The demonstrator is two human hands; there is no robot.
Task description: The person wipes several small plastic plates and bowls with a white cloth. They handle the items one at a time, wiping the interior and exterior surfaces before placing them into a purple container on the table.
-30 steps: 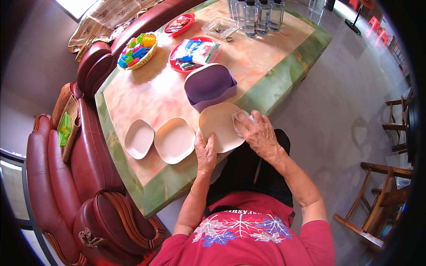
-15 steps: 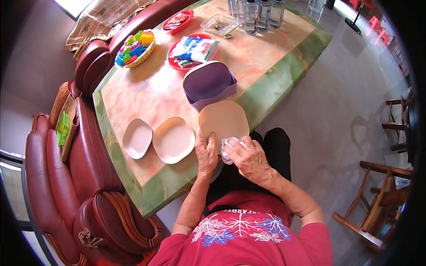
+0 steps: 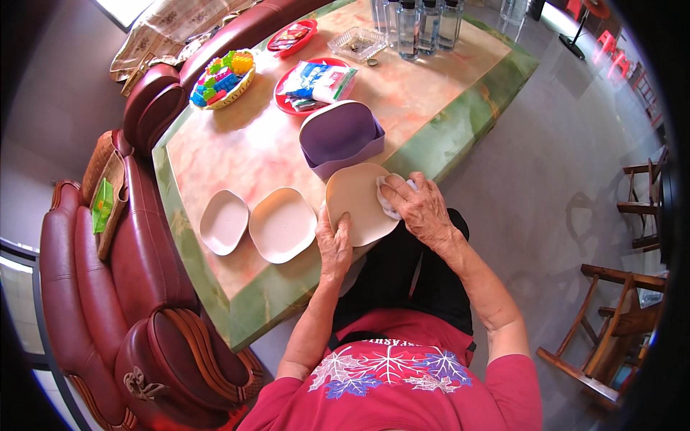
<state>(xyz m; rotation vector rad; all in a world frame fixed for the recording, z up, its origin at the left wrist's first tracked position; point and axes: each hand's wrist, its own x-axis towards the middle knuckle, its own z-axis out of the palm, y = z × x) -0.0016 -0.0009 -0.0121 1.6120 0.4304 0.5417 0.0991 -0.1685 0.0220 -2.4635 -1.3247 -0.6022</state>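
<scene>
Head view. We record a person in a red shirt seated at the near edge of a stone-topped table [image 3: 237, 144] with a green border.

The left hand [image 3: 333, 243] grips the near-left rim of a beige plate [image 3: 356, 201]; its thumb lies on the plate's face and its fingers curl under the rim, closed on it. The plate overhangs the table's near edge, tilted toward the person, just in front of a purple tub [image 3: 340, 136].

The right hand [image 3: 420, 208] presses a white cloth [image 3: 388, 197] against the right side of the plate. The fingers are bent over the cloth, holding it flat to the plate; only a small part of the cloth shows past the knuckles.

To the left of the held plate we note two further plates lying flat on the table, side by side: a larger beige one [image 3: 282, 224] and a smaller pale one [image 3: 223, 221]. They are near each other; we cannot tell whether their rims touch.

Farther back stand a red tray of packets [image 3: 310, 85], a bowl of coloured blocks [image 3: 223, 75], a clear dish [image 3: 357, 43] and clear bottles [image 3: 417, 21]. A dark red sofa [image 3: 122, 287] runs along the table's left side.
</scene>
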